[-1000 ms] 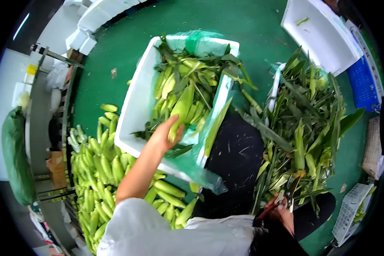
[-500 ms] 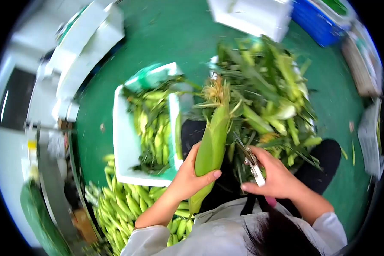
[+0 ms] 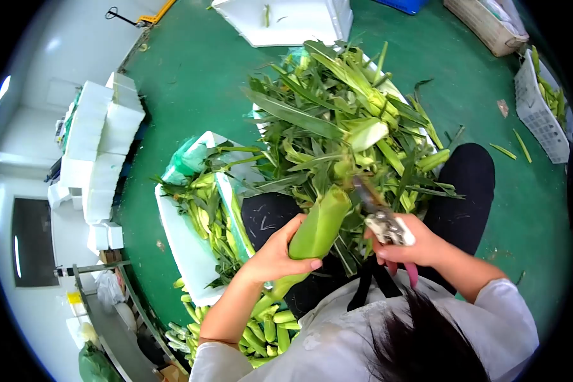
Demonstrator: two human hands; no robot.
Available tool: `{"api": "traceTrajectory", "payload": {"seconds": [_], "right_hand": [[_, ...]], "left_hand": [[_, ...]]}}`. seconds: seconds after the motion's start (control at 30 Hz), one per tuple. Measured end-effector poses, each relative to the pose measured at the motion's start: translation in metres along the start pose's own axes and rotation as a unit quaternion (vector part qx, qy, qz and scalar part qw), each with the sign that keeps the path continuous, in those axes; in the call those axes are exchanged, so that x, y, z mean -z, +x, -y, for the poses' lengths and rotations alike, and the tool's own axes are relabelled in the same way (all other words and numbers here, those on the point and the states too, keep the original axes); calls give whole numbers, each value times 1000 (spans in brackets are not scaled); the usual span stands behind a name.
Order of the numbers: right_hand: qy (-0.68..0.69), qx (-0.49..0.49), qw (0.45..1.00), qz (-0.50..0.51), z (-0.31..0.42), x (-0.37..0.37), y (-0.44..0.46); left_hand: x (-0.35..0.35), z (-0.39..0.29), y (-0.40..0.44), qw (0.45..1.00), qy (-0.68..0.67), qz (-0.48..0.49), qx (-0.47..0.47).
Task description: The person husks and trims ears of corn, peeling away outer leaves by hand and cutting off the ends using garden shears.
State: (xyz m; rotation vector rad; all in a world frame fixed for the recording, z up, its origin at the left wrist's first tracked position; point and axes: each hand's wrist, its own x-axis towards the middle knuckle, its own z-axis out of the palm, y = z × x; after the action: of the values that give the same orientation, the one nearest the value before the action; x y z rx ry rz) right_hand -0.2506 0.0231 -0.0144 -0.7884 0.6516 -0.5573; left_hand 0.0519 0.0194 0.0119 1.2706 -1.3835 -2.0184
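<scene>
My left hand (image 3: 279,251) is wrapped round an ear of corn (image 3: 319,226) in its green husk, its blunt, cut-looking end pointing up and away from me. In my right hand (image 3: 414,242) is a pair of pruning shears (image 3: 388,226) with a pink handle. Their blades, smeared by motion, lie just right of the ear's top end. Behind them rises a heap of corn husks and leaves (image 3: 312,121), spilling over a white box. At left stands a white foam box (image 3: 186,239) holding husked-green ears and leaves.
Many trimmed ears of corn (image 3: 261,334) are piled at lower left, beside my left forearm. A white foam box (image 3: 286,22) stands beyond the heap. To the right is a white plastic basket (image 3: 541,118). Loose leaf bits lie on the green floor (image 3: 191,83).
The silky tip of the ear is gone from its top end. The shears have moved up against that end, and my right hand has closed further round the handles. The view has turned.
</scene>
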Motion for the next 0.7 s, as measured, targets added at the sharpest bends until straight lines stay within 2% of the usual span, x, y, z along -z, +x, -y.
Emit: {"api": "traceTrajectory", "payload": {"seconds": [0.07,0.13,0.2,0.27,0.3,0.33,0.4,0.43,0.47,0.5,0.53,0.63,0.7], "right_hand": [[60,46,997,5,-8,-3,-11],[137,73,988,-24,-12,-13,-20],[109,99,988,-56,-30,-12,-21],[27,149,981,-122,-52,-8,-16],[-121,202,962,-136,-62,0,-9],[-187,216,948,-144,-49,-5,-4],[-209,220,942,-145,-45,-15,0],[-218,247,928,-174,-42,-20,1],[-227,277,911,-203,-39,-21,2],[-131,273,929,-215,-39,-19,1],[-109,262,930,-234,-38,-13,-6],[-158,239,919,-272,-34,2,-26],[-191,234,903,-306,-45,9,-28]], "left_hand": [[-7,-14,-1,981,134,-93,-107],[-5,-15,0,969,166,-117,-139],[-7,-23,2,963,173,-128,-164],[-14,-25,6,967,123,-144,-171],[-20,-24,14,969,94,-140,-181],[-28,-21,24,974,53,-115,-189],[-66,-29,43,976,-119,-49,-177],[-70,-18,57,966,-32,-40,-252],[-80,-15,63,962,-3,-75,-263],[-85,-18,71,961,-10,-49,-271],[-91,-20,78,960,-21,-24,-278],[-114,-26,83,970,-48,-50,-234],[-126,-39,82,948,-124,-65,-287]]}}
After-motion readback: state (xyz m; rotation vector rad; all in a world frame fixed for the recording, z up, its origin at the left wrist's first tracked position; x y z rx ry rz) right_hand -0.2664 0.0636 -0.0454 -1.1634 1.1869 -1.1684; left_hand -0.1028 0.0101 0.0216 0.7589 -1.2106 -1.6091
